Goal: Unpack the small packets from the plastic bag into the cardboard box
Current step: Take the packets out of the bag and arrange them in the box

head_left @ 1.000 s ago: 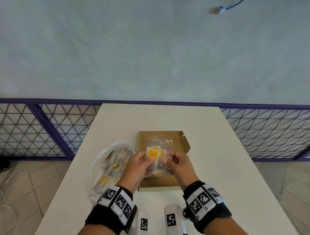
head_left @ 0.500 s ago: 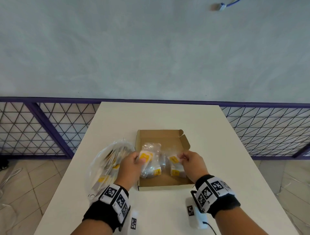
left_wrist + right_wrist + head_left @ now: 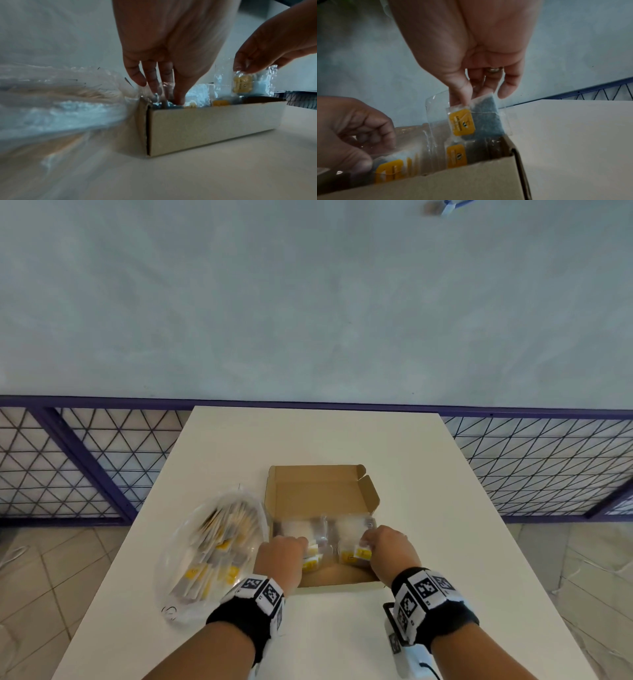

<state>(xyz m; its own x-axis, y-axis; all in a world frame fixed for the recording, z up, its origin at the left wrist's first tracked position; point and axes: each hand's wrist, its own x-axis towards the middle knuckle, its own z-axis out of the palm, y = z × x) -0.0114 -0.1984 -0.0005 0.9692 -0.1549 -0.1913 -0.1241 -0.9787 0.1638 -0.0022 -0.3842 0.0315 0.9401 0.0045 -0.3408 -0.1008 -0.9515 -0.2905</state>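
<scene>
An open cardboard box [image 3: 318, 491] lies mid-table, with several clear packets with yellow labels [image 3: 354, 553] in its near half. My left hand [image 3: 306, 546] reaches into the box's left end and holds a few packets [image 3: 392, 170] between curled fingers and thumb. My right hand [image 3: 364, 542] pinches one packet [image 3: 471, 120] by its top edge, just above the box's right end. In the left wrist view that packet [image 3: 241, 83] hangs over the box wall [image 3: 214, 121]. The clear plastic bag [image 3: 209, 556], holding several more packets, lies against the box's left side.
The white table [image 3: 308, 436] stretches beyond the box to its far edge. Behind it runs a purple railing with wire mesh [image 3: 85, 460] under a grey wall. Tiled floor shows on both sides of the table.
Both hands held a bunch of packets together above the box. They have since split it, moved apart and lowered into the box, left to its left end, right to its right end.
</scene>
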